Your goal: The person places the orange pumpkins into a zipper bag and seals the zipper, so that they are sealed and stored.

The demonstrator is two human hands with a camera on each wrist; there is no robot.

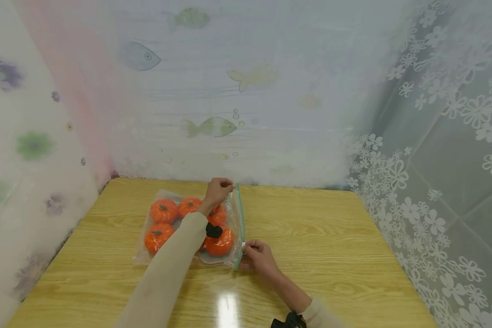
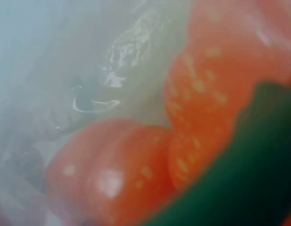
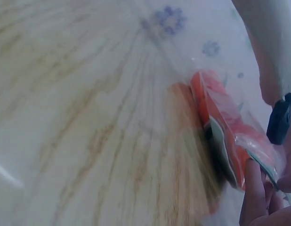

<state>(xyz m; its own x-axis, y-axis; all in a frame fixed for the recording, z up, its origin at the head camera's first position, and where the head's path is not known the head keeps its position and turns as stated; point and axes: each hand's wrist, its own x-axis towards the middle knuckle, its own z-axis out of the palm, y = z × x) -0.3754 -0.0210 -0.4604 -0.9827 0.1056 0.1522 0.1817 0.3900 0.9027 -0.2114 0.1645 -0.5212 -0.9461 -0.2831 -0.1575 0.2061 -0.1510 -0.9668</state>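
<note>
A clear zip bag [image 1: 229, 210] with a green seal strip [image 1: 241, 214] lies flat on the table. Inside are several small orange pumpkins [image 1: 164, 211] with green stems, set on a grey tray [image 1: 213, 260]. At the far end of the bag's mouth, my left hand [image 1: 218, 191] pinches the edge. My right hand [image 1: 263, 259] pinches the near part of the strip by a small white tab [image 1: 243, 246]. Seen close in the left wrist view are an orange pumpkin [image 2: 112, 174] and a blurred dark green shape. In the right wrist view, fingers [image 3: 254, 193] touch the bag's edge.
The wood-patterned table [image 1: 311, 237] stretches right of the bag and in front of it. Behind it hangs a curtain [image 1: 291, 150] printed with fish. A flowered sheet [image 1: 434, 205] borders the right side, and another patterned sheet [image 1: 33, 182] the left.
</note>
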